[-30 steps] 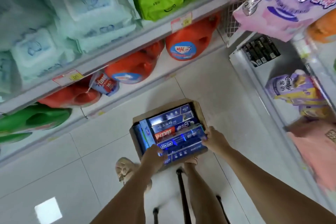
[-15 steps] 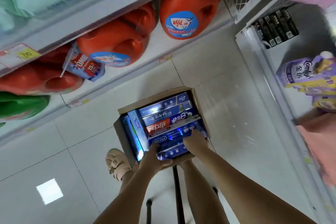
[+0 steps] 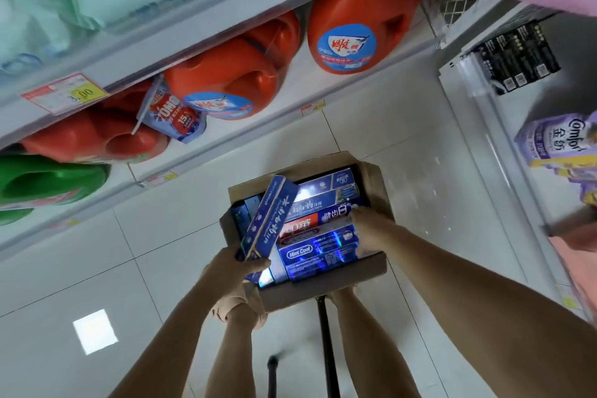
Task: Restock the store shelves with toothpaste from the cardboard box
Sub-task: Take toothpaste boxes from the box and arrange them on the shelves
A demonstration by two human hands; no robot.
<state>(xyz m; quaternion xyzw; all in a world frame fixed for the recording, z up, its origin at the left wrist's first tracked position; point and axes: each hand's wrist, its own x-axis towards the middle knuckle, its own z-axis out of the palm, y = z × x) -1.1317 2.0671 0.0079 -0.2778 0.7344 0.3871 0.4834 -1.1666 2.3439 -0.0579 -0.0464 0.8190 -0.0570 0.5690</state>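
Gripping toothpaste carton (image 3: 269,220) in left hand (image 3: 231,266) fingers (image 3: 255,263), nine o'clock of cardboard box (image 3: 323,292), right hand (image 3: 371,231) at three o'clock, fingers unclear.

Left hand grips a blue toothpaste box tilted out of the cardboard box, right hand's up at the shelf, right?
No: the head view shows the right hand down in the cardboard box, on the packed toothpaste. The left hand does grip the blue toothpaste box.

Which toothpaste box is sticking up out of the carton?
The blue box gripped at its lower end by the left hand, tilted up over the left side of the carton. The others lie flat, packed inside.
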